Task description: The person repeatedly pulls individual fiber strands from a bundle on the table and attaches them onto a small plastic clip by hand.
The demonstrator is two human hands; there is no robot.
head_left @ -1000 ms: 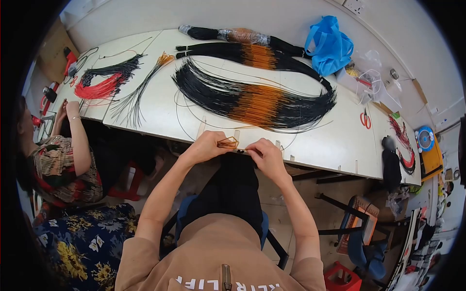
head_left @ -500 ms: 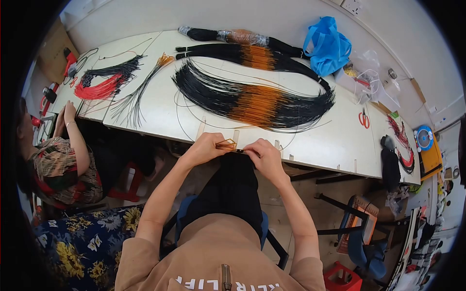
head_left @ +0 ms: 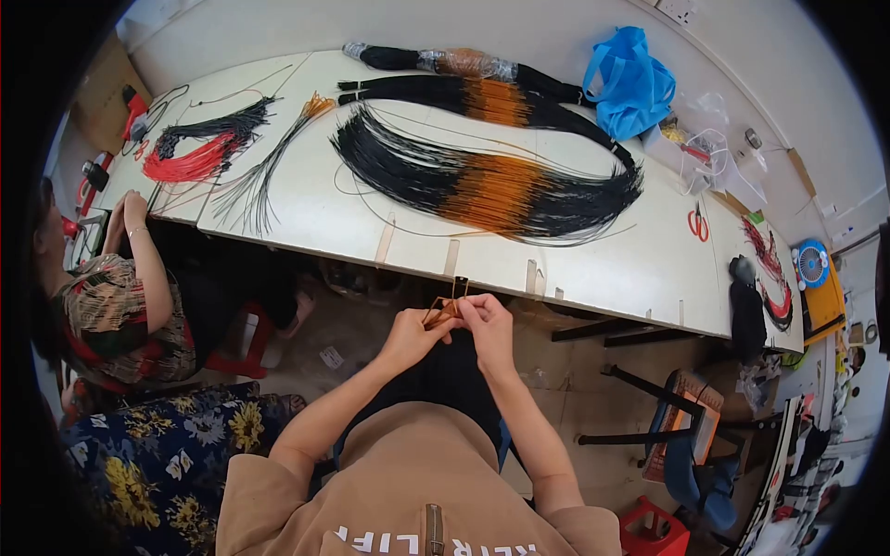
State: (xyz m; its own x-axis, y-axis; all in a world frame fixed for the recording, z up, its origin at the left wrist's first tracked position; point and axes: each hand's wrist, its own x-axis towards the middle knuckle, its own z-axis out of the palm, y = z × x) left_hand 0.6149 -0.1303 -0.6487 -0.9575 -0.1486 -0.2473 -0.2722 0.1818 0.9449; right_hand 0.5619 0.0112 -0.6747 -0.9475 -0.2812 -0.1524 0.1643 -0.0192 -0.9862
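Both my hands are close together over my lap, just in front of the table edge. An orange cord (head_left: 445, 313) is looped between them, with strands rising toward a small black clip (head_left: 461, 284) at the edge. My left hand (head_left: 414, 337) is closed around the looped cord. The fingertips of my right hand (head_left: 487, 326) pinch the cord beside it; the exact grip is partly hidden. Beyond them on the table lies a fanned bundle of black and orange cords (head_left: 491, 195).
Behind it are a tied black-orange bundle (head_left: 494, 102), a plastic-wrapped bundle (head_left: 464, 63) and a blue bag (head_left: 630, 83). Red-handled scissors (head_left: 698, 222) lie to the right. At left are finished-looking looped cords (head_left: 301, 130), red-black cords (head_left: 199, 156) and a seated person (head_left: 111, 306).
Both hands have drawn back from the table edge toward my body and come closer together. The orange cord has moved with them, and its strands now stretch up to the clip.
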